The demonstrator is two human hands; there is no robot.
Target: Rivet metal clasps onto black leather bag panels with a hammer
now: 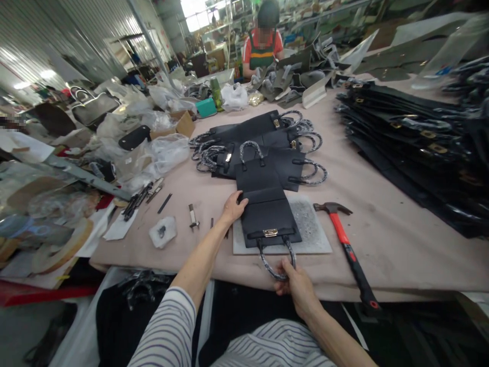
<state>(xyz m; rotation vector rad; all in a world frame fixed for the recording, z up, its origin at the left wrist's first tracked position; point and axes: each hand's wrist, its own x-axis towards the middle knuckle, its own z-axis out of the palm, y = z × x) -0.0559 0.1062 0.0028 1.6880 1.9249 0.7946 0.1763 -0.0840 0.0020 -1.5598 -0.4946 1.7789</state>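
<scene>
L hand (pixel 231 208) on blk bag panel (pixel 267 216), R hand (pixel 300 288) gripping its handle (pixel 265 264), red-blk hammer (pixel 347 251) nr gry slab (pixel 314 227)

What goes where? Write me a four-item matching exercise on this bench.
1. Red and black claw hammer
2. Rectangular grey slab
3. Small teal box
4. Flat black bag piece with gold clasp

A. Beside the tall green bottle
B. Handle held in the right grip
C. Right of the slab
D. Partly covered by the bag piece

Pairs: 1C, 2D, 3A, 4B
</scene>
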